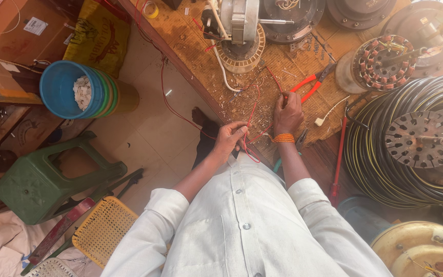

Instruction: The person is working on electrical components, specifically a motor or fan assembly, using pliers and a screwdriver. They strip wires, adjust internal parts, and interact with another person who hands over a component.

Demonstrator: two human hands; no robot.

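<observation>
Looking down from the head camera, I see my two hands at the edge of the wooden workbench (201, 56), both working one thin red wire (248, 120). My left hand (230, 137) has its fingers pinched together on the wire just off the bench edge, where the wire loops down toward my white shirt. My right hand (288, 114), with one orange beaded bracelet (283, 138) at the wrist, rests on the benchtop with fingers curled shut on the same wire's far end; I cannot tell whether it holds anything else. Just beyond the right hand lies one pair of red-handled pliers (309, 85), apart from the fingers. I count two wound motor stators on the bench: a cream one (242, 54) under a grey motor body, and one with reddish coils (383, 61) to the right. One big coil of black cable (385, 154) lies at the right, with one perforated metal disc (422, 138) in its middle. On the floor at the left stand one green plastic stool (42, 182) and one stack of blue and green buckets (80, 91).
</observation>
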